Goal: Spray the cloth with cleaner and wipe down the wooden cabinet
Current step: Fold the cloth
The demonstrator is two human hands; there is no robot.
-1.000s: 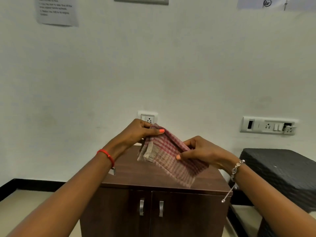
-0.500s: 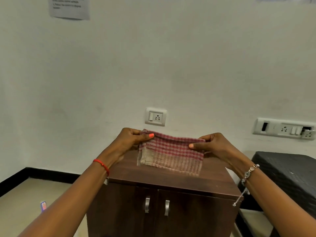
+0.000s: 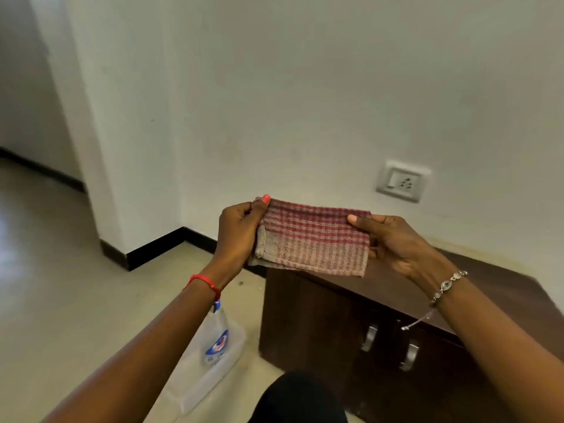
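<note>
A folded red-checked cloth (image 3: 314, 236) is held stretched in the air between both hands, its left edge pinched by the left hand (image 3: 239, 236) and its right edge gripped by the right hand (image 3: 396, 242). The wooden cabinet (image 3: 381, 340) is seen below the right hand; the cleaner bottle (image 3: 218, 343) stands on the floor beneath the left wrist.

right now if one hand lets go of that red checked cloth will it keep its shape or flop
Probably flop. The folded red-and-beige checked woven cloth is held flat only because the left hand and right hand pinch opposite ends. Its layered left edge already sags a little, so it looks soft and thin. It likely weighs little, so one hand should hold it easily.
</note>
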